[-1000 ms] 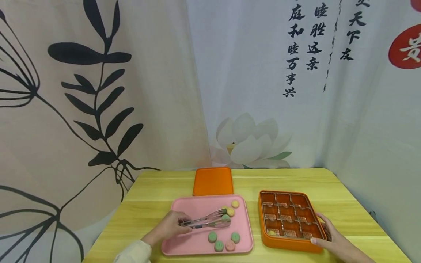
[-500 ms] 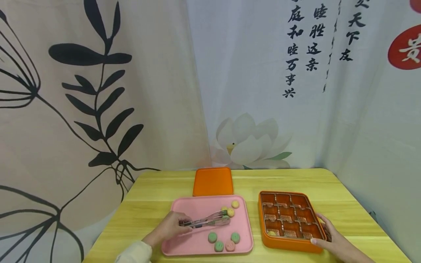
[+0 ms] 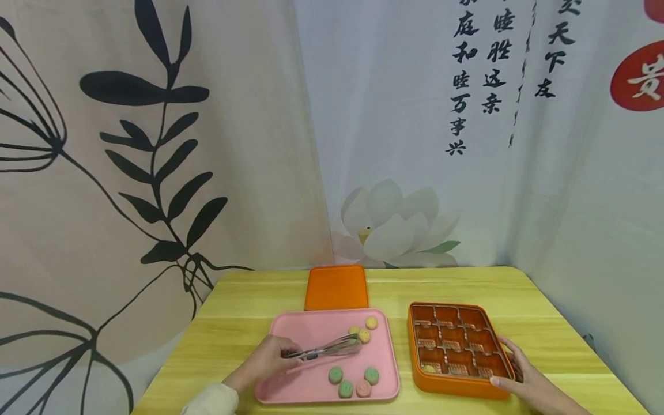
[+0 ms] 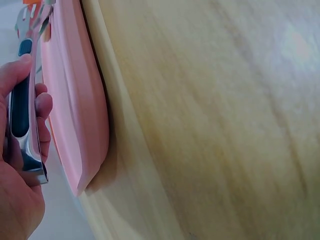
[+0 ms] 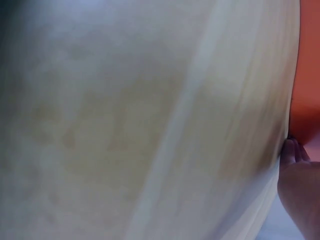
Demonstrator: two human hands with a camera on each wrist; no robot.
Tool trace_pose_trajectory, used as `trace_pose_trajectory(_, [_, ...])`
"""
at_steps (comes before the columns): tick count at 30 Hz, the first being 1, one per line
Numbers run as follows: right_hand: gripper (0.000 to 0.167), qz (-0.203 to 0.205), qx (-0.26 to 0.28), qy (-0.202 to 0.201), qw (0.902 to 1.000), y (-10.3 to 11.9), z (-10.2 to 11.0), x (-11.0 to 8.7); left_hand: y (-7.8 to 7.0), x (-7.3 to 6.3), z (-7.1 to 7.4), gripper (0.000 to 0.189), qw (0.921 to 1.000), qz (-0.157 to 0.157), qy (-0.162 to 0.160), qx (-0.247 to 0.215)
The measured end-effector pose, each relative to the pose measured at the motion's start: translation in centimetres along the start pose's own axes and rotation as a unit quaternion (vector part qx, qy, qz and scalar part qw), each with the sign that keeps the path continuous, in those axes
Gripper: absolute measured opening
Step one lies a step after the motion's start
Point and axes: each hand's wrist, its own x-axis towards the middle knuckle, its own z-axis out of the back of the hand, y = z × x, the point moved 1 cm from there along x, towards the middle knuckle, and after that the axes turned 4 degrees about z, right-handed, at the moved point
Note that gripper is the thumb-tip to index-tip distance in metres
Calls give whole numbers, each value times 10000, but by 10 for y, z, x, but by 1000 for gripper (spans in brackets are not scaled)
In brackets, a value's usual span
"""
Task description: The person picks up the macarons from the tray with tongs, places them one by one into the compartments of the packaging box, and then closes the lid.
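Note:
My left hand (image 3: 267,358) grips a pair of metal tongs (image 3: 329,348) over the pink tray (image 3: 290,383). In the left wrist view, the thumb presses the dark grip of the tongs (image 4: 21,107) and the fingers curl round the other side. The tong heads lie close together, overlapping the place of a green round cookie that they mostly hide. My right hand (image 3: 526,377) holds the near right corner of an orange box (image 3: 456,385), thumb at its rim and fingers along its side. The right wrist view shows fingertips against the orange wall (image 5: 307,75).
Three yellow cookies (image 3: 371,323) lie at the tray's far right. Several green cookies (image 3: 335,374) and a pink one (image 3: 363,388) lie nearer. The box's clear insert (image 3: 453,334) has compartments, with a yellow cookie (image 3: 428,368) in the near left one. Behind the tray lies an orange lid (image 3: 336,288).
The tong heads have closed together around where the green cookie showed between them. The right hand and the box have stayed in place.

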Motion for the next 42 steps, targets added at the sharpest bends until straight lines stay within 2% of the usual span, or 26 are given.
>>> trace_pose_trajectory(10, [88, -9, -3, -3, 10000, -2, 1, 0, -1, -3, 0, 9, 9999, -90, -61, -123])
trace_pose_trajectory(23, [89, 5, 38, 22, 10000, 2, -1, -1, -11, 2, 0, 12, 9991, 20, -47, -430])
trace_pose_trajectory(27, [89, 58, 78, 22, 10000, 2, -1, -1, -14, 8, -2, 11, 9988, -127, -59, -462])
trace_pose_trajectory(31, [89, 100, 98, 11, 9999, 1, -1, -2, -21, 15, -5, 9, 9990, -319, -102, -303])
trace_pose_trajectory(38, [89, 72, -12, -39, 10000, -4, -1, -1, -41, 28, -12, 7, 9988, -269, 25, -416])
trace_pose_trajectory(42, [89, 44, -104, -45, 9999, -6, -1, 0, -53, 39, -19, 7, 9983, -343, 70, -457])
